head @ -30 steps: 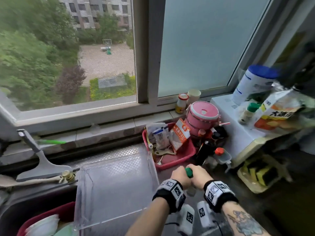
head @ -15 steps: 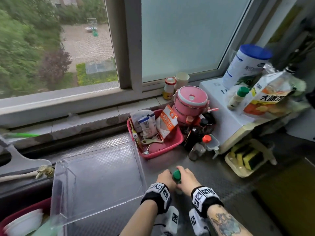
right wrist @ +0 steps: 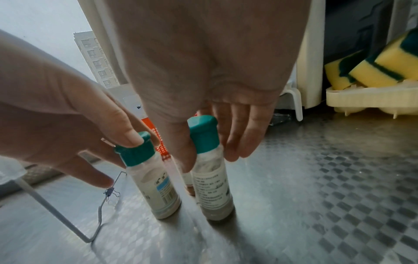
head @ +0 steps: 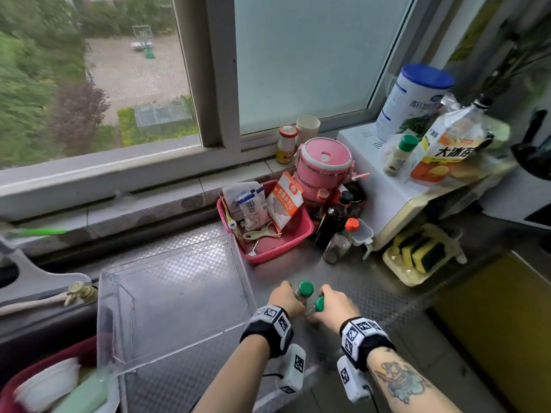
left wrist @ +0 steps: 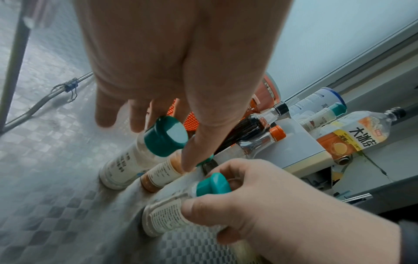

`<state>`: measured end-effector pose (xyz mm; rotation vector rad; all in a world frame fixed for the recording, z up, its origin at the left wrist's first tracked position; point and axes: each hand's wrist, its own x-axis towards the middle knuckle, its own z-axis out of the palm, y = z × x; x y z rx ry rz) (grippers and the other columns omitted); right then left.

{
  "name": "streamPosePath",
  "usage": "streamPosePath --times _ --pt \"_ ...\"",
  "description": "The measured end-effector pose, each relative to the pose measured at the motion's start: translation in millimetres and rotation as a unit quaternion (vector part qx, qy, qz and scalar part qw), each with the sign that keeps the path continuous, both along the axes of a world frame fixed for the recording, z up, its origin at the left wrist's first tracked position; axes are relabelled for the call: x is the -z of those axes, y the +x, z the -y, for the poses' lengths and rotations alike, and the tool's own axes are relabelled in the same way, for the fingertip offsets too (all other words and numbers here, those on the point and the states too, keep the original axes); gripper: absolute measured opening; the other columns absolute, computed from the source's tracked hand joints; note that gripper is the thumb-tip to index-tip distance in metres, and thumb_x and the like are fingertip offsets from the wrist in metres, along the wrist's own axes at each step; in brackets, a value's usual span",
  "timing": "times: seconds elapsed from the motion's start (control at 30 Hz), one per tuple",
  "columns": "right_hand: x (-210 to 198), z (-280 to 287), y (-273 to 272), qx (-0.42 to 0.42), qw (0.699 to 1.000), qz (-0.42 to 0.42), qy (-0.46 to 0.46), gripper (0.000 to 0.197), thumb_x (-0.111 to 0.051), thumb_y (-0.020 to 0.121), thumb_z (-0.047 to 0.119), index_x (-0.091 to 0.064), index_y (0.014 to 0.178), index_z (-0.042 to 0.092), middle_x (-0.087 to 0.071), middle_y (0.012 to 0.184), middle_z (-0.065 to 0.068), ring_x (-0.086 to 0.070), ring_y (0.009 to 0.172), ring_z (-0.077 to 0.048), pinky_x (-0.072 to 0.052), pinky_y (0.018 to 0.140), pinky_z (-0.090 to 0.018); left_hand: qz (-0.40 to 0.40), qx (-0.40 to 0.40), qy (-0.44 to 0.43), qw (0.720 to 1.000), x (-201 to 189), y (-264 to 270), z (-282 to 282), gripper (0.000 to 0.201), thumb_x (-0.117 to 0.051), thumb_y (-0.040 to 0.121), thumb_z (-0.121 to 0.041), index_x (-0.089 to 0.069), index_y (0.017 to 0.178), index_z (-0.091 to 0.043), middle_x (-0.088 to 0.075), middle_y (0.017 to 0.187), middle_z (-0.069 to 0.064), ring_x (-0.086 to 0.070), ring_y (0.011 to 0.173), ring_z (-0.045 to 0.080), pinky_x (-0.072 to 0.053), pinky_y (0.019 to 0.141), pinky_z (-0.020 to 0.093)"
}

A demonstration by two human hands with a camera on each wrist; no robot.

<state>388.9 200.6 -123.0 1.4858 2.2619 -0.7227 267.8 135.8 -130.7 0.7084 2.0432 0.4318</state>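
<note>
Steel counter [head: 372, 296]: clear tray [head: 167, 293] lies just left of the hands. Left hand [head: 284, 296] pinches the left bottle [right wrist: 156, 187] at its green cap; right hand [head: 337, 307] wraps the right bottle [right wrist: 212, 182], both upright on the counter. Red basket [head: 308, 231] and sauce bottles [head: 329, 225] stand behind; sponge rack [head: 396, 274] at right.

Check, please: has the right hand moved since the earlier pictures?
Yes. The right hand, holding a green-capped bottle, has drawn back toward the person, away from the red basket.

The person is wearing black wristbands [head: 267, 326] with coded squares and white boxes [head: 293, 369] behind the left hand [head: 284, 296] and right hand [head: 337, 307]; the right forearm is showing a tattoo [head: 399, 380].
</note>
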Motion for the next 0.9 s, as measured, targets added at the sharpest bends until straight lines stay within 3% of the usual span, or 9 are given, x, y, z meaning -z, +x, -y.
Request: streamPosePath --times 0.13,0.27,0.37,0.53,0.67,0.77,0.9 --pt "-27 0 7 -0.001 1.000 0.011 0.027 0.045 -0.071 0.071 0.036 -0.051 0.109 0.021 -0.065 0.117 -0.007 -0.063 0.107 -0.032 -0.049 0.083 -0.036 0.006 -0.003 0.020 1.000 -22 -2 3 0.066 -0.067 0.072 -0.027 -0.042 0.129 -0.006 -0.058 0.127 0.015 -0.056 0.118 0.031 -0.047 0.099 0.036" --pt "-71 -7 1 0.009 0.999 -0.024 0.042 0.044 -0.072 0.057 0.036 -0.052 0.095 0.025 -0.066 0.106 -0.004 -0.063 0.098 -0.029 -0.047 0.073 -0.032 0.008 0.002 0.094 0.996 -56 -10 6 0.068 -0.067 0.072 -0.021 -0.043 0.134 -0.006 -0.053 0.135 0.012 -0.052 0.125 0.027 -0.044 0.099 0.029" --pt "-111 -7 -17 0.002 0.993 -0.099 0.056 0.032 -0.068 0.064 0.038 -0.053 0.092 0.029 -0.068 0.103 -0.004 -0.063 0.097 -0.028 -0.050 0.079 -0.035 0.013 0.025 0.190 0.981 -92 -23 7 0.056 -0.068 0.071 -0.020 -0.056 0.124 -0.009 -0.063 0.125 0.010 -0.060 0.113 0.023 -0.048 0.098 0.032" --pt "-163 8 -59 -0.029 0.978 -0.198 0.060 0.032 -0.072 0.066 0.032 -0.059 0.094 0.027 -0.071 0.098 -0.004 -0.064 0.094 -0.024 -0.052 0.084 -0.035 0.052 0.024 0.264 0.963 -131 -55 21 0.040 -0.068 0.067 -0.014 -0.065 0.107 -0.008 -0.073 0.103 0.012 -0.067 0.087 0.018 -0.056 0.087 0.035" --pt "-172 26 -93 -0.050 0.968 -0.244 0.031 0.038 -0.077 0.068 0.026 -0.062 0.102 0.018 -0.069 0.097 -0.003 -0.063 0.093 -0.021 -0.047 0.079 -0.029 0.030 -0.001 0.284 0.958 -139 -87 48 0.040 -0.068 0.068 -0.010 -0.065 0.107 -0.007 -0.071 0.103 0.014 -0.067 0.089 0.025 -0.057 0.081 0.035" --pt "-166 40 -121 -0.064 0.963 -0.263 0.020 0.042 -0.080 0.068 0.027 -0.061 0.103 0.017 -0.067 0.097 -0.002 -0.063 0.093 -0.020 -0.047 0.080 -0.028 0.036 -0.020 0.281 0.959 -138 -112 66 0.043 -0.066 0.071 0.002 -0.061 0.114 -0.001 -0.065 0.096 0.011 -0.059 0.084 0.017 -0.050 0.069 0.023" --pt "-151 53 -158 -0.094 0.960 -0.265 0.009 0.042 -0.083 0.068 0.034 -0.059 0.099 0.020 -0.068 0.097 0.000 -0.064 0.093 -0.017 -0.050 0.083 -0.030 0.045 -0.086 0.275 0.957 -127 -145 87 0.041 -0.065 0.072 0.005 -0.061 0.112 0.001 -0.064 0.094 0.006 -0.059 0.081 0.014 -0.047 0.066 0.019"
